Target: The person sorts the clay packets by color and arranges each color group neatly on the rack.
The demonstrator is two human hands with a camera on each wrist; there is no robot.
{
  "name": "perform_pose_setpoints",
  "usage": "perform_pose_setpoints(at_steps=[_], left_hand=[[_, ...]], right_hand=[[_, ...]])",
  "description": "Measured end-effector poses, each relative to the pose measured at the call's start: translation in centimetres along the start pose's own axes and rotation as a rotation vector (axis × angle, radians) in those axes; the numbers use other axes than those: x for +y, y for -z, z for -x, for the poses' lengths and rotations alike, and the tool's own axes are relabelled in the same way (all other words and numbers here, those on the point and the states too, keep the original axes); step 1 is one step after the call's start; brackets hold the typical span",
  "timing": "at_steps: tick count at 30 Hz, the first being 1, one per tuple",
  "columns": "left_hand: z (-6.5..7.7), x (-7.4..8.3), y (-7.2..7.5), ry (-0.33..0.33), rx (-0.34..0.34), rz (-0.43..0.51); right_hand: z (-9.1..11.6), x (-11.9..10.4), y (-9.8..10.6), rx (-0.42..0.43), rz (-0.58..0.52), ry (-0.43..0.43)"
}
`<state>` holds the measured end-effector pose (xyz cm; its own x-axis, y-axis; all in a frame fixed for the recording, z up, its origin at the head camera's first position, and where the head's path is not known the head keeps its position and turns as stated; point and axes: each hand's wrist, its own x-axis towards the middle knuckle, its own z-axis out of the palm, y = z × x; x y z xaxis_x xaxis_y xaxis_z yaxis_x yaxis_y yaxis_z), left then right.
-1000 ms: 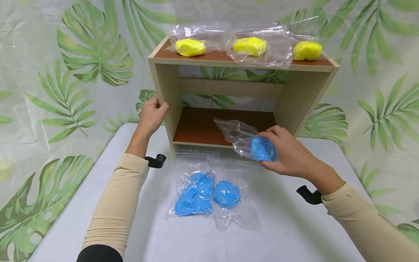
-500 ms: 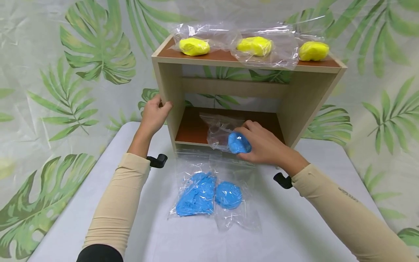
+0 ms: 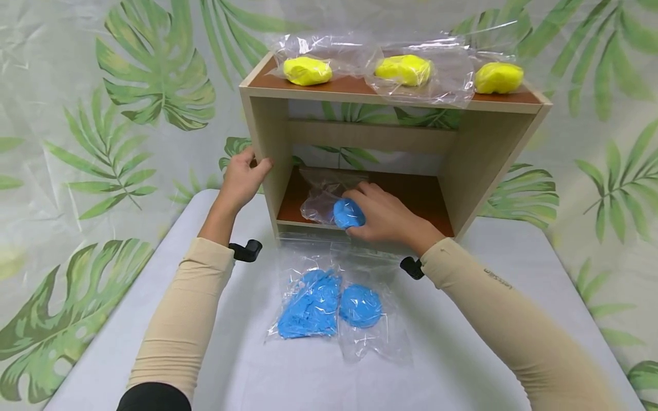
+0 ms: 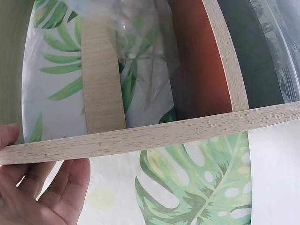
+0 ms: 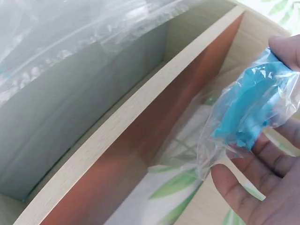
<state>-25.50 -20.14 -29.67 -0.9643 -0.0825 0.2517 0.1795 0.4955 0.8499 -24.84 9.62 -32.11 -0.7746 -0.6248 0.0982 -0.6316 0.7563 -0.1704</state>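
Blue lump (image 3: pixel 349 213): right hand (image 3: pixel 381 214) holds it, left hand (image 3: pixel 244 176) grips the shelf (image 3: pixel 470 145); putting it in likely needs gentle lowering.

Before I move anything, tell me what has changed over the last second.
The right hand has carried its bagged blue lump leftward and farther in over the lower board; nothing was let go or newly taken. Unchanged: the left hand grips the left panel, two flatter blue bags lie on the table, three bagged yellow lumps sit up top.
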Motion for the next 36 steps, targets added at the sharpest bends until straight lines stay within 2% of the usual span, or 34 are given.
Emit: perform_pose_setpoints(at_steps=[6,12,21,27,31,36], left_hand=[[0.1,0.1,0.2,-0.009,-0.006,-0.004],[0.1,0.1,0.3,-0.015,0.002,-0.024],[-0.1,0.1,0.1,-0.027,0.018,-0.062],[0.0,0.2,-0.2,-0.03,-0.002,-0.034],[0.1,0.2,-0.2,-0.011,-0.008,-0.008],[0.1,0.1,0.0,0.003,0.006,-0.018]], right_hand=[[-1.6,-0.3,-0.8,0.0,-0.036,-0.01],[-3.4,-0.9,-2.4,0.014,-0.053,-0.019],[-5.7,-1.8,-4.5,-0.003,-0.166,-0.066],[-6.9,-2.2,-5.5,0.002,-0.225,-0.063],[-7.7,-2.7,-6.0,0.009,-0.223,-0.05],[-8.6,-3.3,-6.5,0.019,-0.225,-0.043]])
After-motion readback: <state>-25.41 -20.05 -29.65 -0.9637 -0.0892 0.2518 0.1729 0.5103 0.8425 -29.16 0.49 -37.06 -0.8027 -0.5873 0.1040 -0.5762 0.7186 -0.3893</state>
